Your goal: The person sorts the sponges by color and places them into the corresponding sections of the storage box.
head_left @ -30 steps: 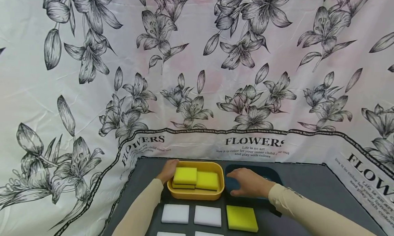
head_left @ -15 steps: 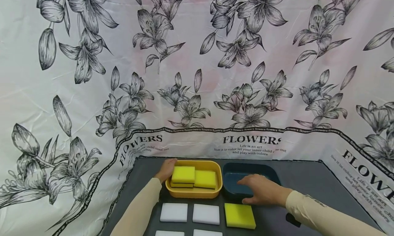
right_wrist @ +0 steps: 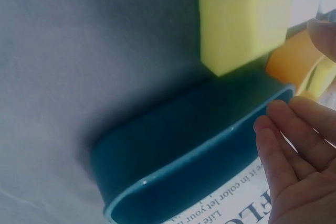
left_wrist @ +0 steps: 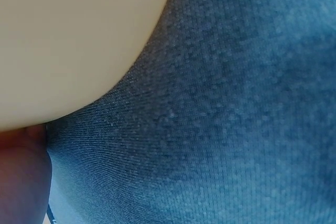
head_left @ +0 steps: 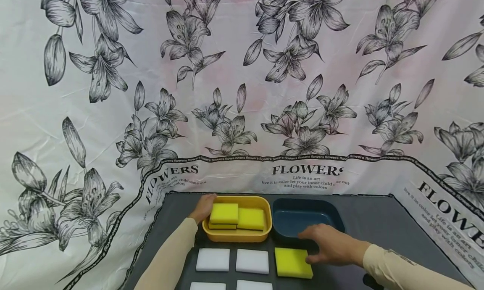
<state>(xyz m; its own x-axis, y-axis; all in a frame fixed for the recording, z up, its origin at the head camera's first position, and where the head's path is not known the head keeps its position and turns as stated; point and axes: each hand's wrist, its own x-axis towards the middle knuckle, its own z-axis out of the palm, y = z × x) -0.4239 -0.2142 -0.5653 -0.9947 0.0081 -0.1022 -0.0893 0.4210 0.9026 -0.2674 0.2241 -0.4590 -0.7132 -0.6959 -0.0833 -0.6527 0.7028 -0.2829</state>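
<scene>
While its fingers reach out nearly straight, thumb spread apart, the right hand (head_left: 332,243) holds nothing. It hovers at the near right part of a dark blue, round-cornered plastic box (head_left: 295,216), its thumb tip overlapping the right edge of a thick, bright yellow, foam-like block (head_left: 292,262) in the head view (whether they touch, I cannot tell). That block lies flat on the dark grey counter (head_left: 378,222), just in front of the blue box.

The left hand (head_left: 204,206) rests at the left rim of a yellow-orange, round-cornered plastic box (head_left: 237,237); how far its fingers curl there I cannot tell, since the left wrist view is mostly filled by a beige sleeve (left_wrist: 68,40) and blue ribbed fabric (left_wrist: 210,119). Inside this yellow box are more bright yellow blocks (head_left: 251,219) — on its left side one lies on top of another.

The two boxes stand side by side, blue to the right. Nearer the person, white rectangular blocks (head_left: 252,261) lie in two rows, the nearer cut by the lower edge of the view. Behind the counter hangs a pale cloth (head_left: 242,126) printed with black lilies and "FLOWERS" lettering.
</scene>
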